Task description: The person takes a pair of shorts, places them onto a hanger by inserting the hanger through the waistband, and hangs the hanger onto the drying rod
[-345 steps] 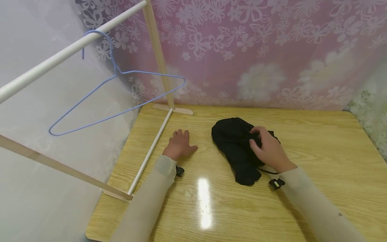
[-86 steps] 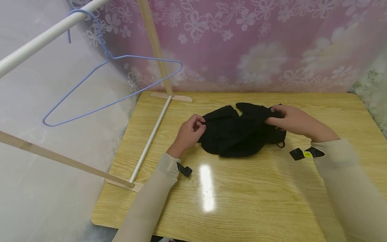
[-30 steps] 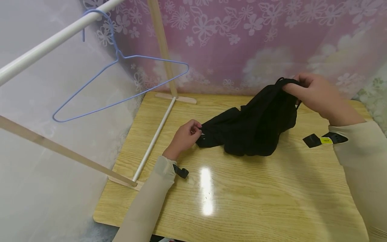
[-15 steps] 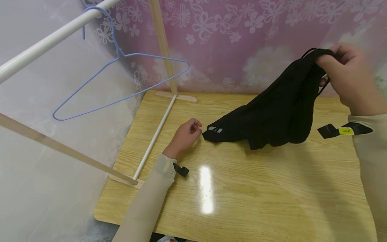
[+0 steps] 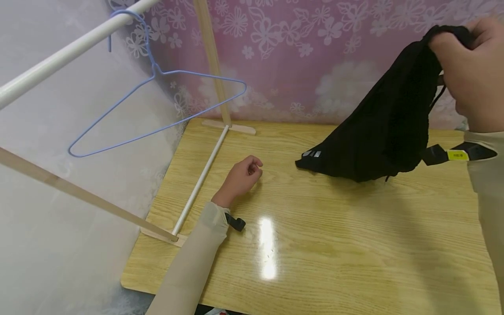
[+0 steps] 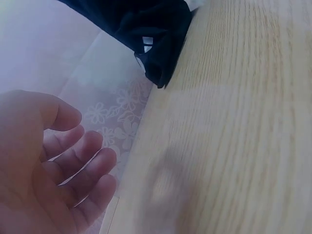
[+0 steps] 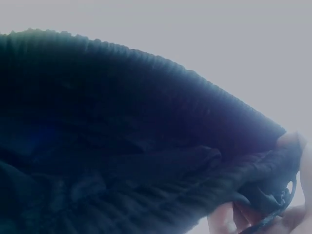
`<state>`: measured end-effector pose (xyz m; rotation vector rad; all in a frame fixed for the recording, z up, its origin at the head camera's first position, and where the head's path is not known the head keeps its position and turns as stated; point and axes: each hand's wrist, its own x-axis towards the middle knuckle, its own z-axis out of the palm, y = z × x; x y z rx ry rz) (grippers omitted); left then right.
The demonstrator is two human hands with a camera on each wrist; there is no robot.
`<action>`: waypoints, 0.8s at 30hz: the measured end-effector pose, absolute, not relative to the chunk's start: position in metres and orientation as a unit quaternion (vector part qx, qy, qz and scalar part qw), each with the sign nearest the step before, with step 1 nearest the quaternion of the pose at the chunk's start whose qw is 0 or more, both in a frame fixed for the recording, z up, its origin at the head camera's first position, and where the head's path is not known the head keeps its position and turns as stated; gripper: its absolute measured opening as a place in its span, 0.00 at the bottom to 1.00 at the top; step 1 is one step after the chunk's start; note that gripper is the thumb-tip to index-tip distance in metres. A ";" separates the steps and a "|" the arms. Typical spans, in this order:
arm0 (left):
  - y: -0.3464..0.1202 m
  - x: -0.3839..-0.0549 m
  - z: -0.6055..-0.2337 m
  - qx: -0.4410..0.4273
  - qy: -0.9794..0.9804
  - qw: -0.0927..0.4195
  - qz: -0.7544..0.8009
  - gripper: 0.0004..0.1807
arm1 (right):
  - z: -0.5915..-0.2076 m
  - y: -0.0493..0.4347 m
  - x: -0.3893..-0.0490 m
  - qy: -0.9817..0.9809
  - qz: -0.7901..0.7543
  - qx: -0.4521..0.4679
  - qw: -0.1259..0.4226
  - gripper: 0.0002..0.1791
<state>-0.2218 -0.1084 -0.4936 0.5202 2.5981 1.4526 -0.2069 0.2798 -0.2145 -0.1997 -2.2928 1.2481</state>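
Observation:
My right hand (image 5: 478, 72) grips black shorts (image 5: 387, 118) by their waistband, raised at the right of the head view. The shorts hang down to the left, with small pale stripes near the lower tip and a dark cord below my fingers. In the right wrist view the gathered elastic waistband (image 7: 161, 66) gapes into a wide opening. Over the table my left hand (image 5: 238, 179) holds nothing, its fingers loosely curled and apart from the shorts. The left wrist view shows that palm beside the dangling tip of the shorts (image 6: 158, 53).
A blue wire hanger (image 5: 157, 129) hangs from the white top bar (image 5: 71, 54) of a wooden rack at the left. The rack's lower white bar (image 5: 201, 179) runs along the wooden table (image 5: 334, 262). Behind is a pink floral curtain (image 5: 291, 57).
My right hand has lifted the shorts up and to the right. Their left end has slipped out of my left hand, which has stayed nearly in place.

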 end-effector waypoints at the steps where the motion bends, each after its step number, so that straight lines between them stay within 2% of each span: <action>1: -0.108 -0.222 -0.494 0.172 0.858 0.060 0.480 0.16 | -0.212 0.275 -0.204 -0.851 0.454 -0.074 0.253 0.05; 9: -0.106 -0.224 -0.494 0.174 0.859 0.057 0.479 0.16 | -0.212 0.256 -0.196 -0.877 0.430 0.004 0.214 0.08; 13: -0.106 -0.224 -0.495 0.172 0.859 0.055 0.479 0.16 | -0.227 0.264 -0.198 -0.885 0.438 -0.014 0.159 0.15; 17: -0.106 -0.225 -0.495 0.170 0.858 0.050 0.482 0.15 | -0.247 0.274 -0.200 -0.888 0.447 -0.031 0.104 0.18; 24: -0.108 -0.225 -0.495 0.166 0.854 0.050 0.491 0.14 | -0.267 0.285 -0.203 -0.904 0.419 -0.035 0.078 0.19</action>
